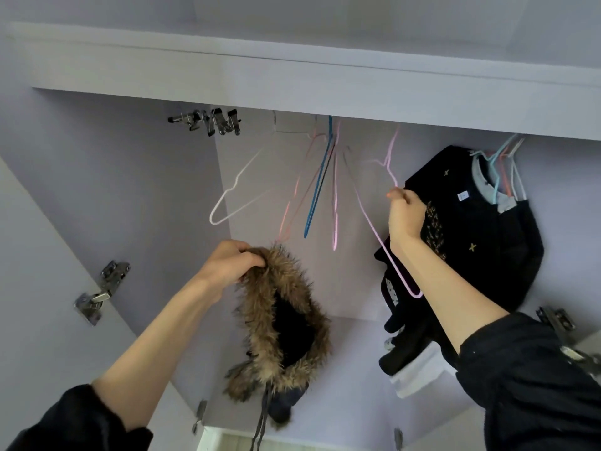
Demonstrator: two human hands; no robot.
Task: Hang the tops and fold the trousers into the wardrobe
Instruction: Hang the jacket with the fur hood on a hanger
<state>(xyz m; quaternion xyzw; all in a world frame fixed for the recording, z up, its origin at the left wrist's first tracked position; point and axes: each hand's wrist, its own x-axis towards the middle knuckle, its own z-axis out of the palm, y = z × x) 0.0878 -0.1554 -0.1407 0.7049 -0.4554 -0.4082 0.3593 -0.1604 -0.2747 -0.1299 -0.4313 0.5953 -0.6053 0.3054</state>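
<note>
Left hand (232, 262) is gripping the fur-trimmed hood (281, 317) at its top edge, lower centre of frame; fingers are curling over the fur, the hood and dark coat body are hanging below the fist. Right hand (405, 216) is pinching the lilac wire hanger (379, 229) right of centre, thumb and fingers closing on the wire just under its neck; the hanger's lower corner is dangling below the wrist. Behind that hand a black embroidered top (471, 229) is hanging at right on other hangers. Upper centre, white hanger (227, 196), blue hanger (320, 183) and pink ones are hanging empty. Wardrobe (136, 177) interior is filling the frame, folded dark garments (406, 349) lying lower right.
</note>
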